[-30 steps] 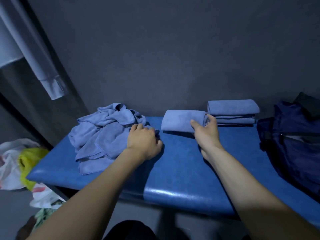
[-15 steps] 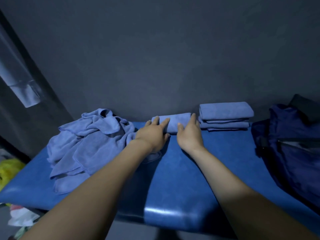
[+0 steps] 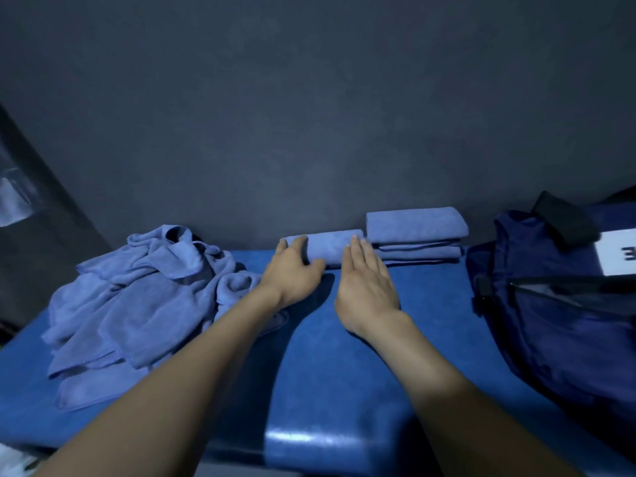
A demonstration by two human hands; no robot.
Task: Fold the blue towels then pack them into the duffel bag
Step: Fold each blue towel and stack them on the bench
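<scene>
A folded blue towel (image 3: 328,246) lies at the back of the blue padded table (image 3: 337,373), against the wall. My left hand (image 3: 292,270) touches its left end with straight fingers. My right hand (image 3: 366,284) lies flat with its fingertips on the towel's right end. Right beside it stands a stack of folded blue towels (image 3: 416,232). A heap of unfolded blue towels (image 3: 137,297) covers the table's left part. The dark blue duffel bag (image 3: 557,304) sits on the right, its zip open.
A dark grey wall (image 3: 309,115) rises directly behind the table. A black strap pad (image 3: 564,218) and a white label (image 3: 616,251) lie on top of the bag. The table's front edge runs along the bottom of the view.
Both hands have pushed the folded towel back toward the wall, up next to the stack. My left hand left the heap and came to the towel. The view shifted right.
</scene>
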